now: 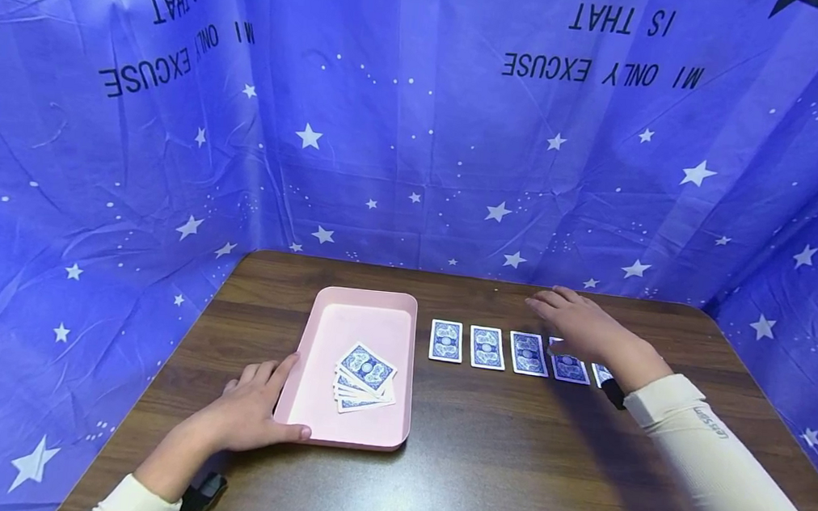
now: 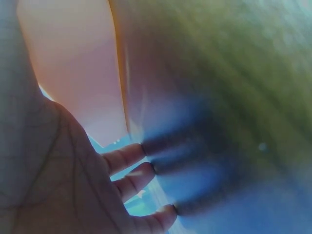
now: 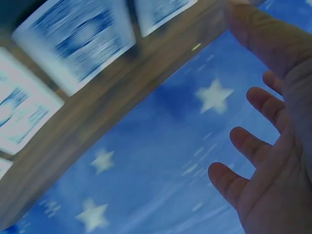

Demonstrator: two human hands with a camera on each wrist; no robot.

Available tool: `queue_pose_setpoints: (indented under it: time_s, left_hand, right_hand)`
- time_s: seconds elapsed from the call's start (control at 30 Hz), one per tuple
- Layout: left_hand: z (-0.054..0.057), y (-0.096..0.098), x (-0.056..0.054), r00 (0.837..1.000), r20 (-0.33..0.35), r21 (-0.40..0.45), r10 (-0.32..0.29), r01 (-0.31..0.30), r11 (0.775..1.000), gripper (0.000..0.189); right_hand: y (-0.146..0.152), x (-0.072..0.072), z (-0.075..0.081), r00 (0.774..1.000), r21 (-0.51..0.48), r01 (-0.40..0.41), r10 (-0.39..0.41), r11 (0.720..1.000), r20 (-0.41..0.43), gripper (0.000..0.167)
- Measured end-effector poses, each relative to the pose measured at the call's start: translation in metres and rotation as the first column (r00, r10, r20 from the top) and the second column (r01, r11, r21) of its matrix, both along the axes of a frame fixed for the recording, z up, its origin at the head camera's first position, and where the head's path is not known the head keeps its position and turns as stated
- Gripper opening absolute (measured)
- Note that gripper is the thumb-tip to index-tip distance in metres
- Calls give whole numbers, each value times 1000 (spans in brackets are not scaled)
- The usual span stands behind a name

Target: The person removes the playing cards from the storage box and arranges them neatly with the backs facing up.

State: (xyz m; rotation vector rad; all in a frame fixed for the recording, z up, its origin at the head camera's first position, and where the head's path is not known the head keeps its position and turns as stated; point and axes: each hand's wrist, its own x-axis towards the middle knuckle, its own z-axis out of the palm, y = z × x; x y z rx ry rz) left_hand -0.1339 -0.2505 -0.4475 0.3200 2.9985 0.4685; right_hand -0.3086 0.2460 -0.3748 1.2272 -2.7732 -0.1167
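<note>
A pink tray [image 1: 366,323] lies on the table, holding a fanned pile of blue-backed playing cards [image 1: 366,369]. My left hand [image 1: 249,408] rests against the tray's near left corner, its thumb on the front rim and a finger along the left side. In the left wrist view, the palm [image 2: 58,175] shows with fairly straight fingers. To the right of the tray runs a row of several face-down playing cards [image 1: 487,348]. Above the row's right part hovers my right hand [image 1: 581,327], holding nothing, fingers spread in the right wrist view; it and the wrist partly hide cards there.
The brown wooden table [image 1: 479,456] extends in front of the tray and the card row. Blue cloth [image 1: 420,127] with white stars and black lettering hangs behind the table and along both sides.
</note>
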Motion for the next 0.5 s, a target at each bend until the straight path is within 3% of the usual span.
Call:
queue_pose_setpoints:
  time_s: [0.23,0.5]
  left_hand:
    - [-1,-1,0,1000,-18,0,-11,11,1000,123]
    - [-2,-2,0,1000,-7,-3,-1,1,1000,124]
  right_hand:
    - [-67,8,7,995,45,-93,91,995,46,87]
    - [-128,16,15,988,136,-139,128,981,88,90]
